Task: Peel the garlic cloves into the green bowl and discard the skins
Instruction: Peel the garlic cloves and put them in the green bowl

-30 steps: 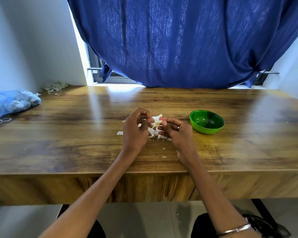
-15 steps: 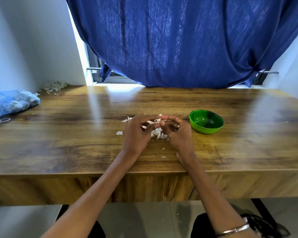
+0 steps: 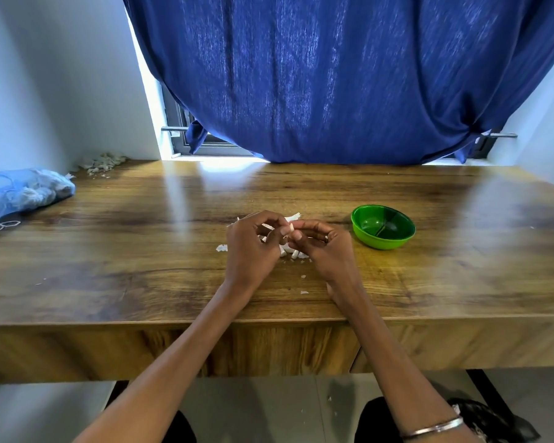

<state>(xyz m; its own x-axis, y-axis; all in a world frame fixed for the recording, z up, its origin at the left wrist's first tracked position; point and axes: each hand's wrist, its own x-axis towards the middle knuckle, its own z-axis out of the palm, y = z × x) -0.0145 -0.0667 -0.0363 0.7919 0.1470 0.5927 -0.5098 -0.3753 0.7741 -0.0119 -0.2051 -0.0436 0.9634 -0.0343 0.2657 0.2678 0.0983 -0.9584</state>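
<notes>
My left hand (image 3: 251,247) and my right hand (image 3: 322,249) meet above the middle of the wooden table (image 3: 141,251). Both pinch a small white garlic clove (image 3: 290,226) between their fingertips. Under and behind the hands lies a heap of white garlic pieces and skins (image 3: 293,251), partly hidden by the fingers. The green bowl (image 3: 383,227) stands on the table to the right of my right hand; no clove shows inside it.
A blue net bag (image 3: 23,193) lies at the table's left edge. A pile of dry skins (image 3: 103,161) sits in the far left corner. A blue curtain (image 3: 349,78) hangs behind the table. Small skin flakes (image 3: 304,284) dot the wood near the front edge.
Both hands stay over the heap; the fingertips have come closer together around the clove and shifted slightly. The bowl has not moved.
</notes>
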